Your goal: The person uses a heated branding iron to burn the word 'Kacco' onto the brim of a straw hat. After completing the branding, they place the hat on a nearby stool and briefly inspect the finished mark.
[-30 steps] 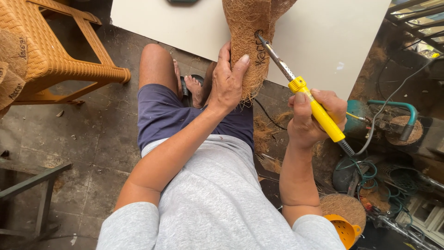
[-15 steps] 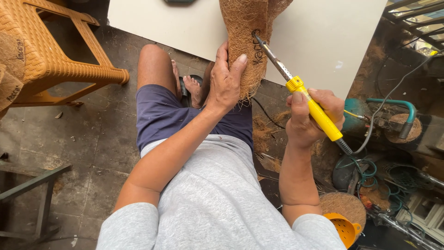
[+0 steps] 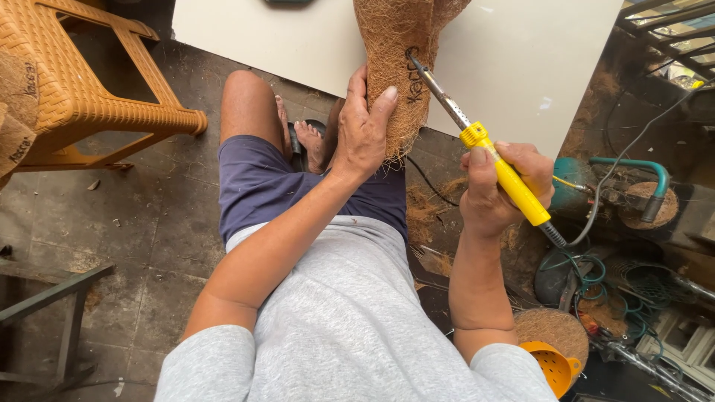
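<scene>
In the head view I see the left hand (image 3: 363, 134) at centre top, fingers wrapped on the edge of a brown coir piece (image 3: 395, 59) — it stands upright at top centre. The right hand (image 3: 499, 190), right of centre, is closed around a yellow soldering iron (image 3: 514, 186) — its metal tip touches the coir. An orange stool (image 3: 82, 97) stands upper left.

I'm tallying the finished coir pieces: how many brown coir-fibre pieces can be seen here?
4: one held by the left hand, coir piece; one at the left edge by the stool; one right by the teal pipe; one bottom right. Others may be hidden.
</scene>
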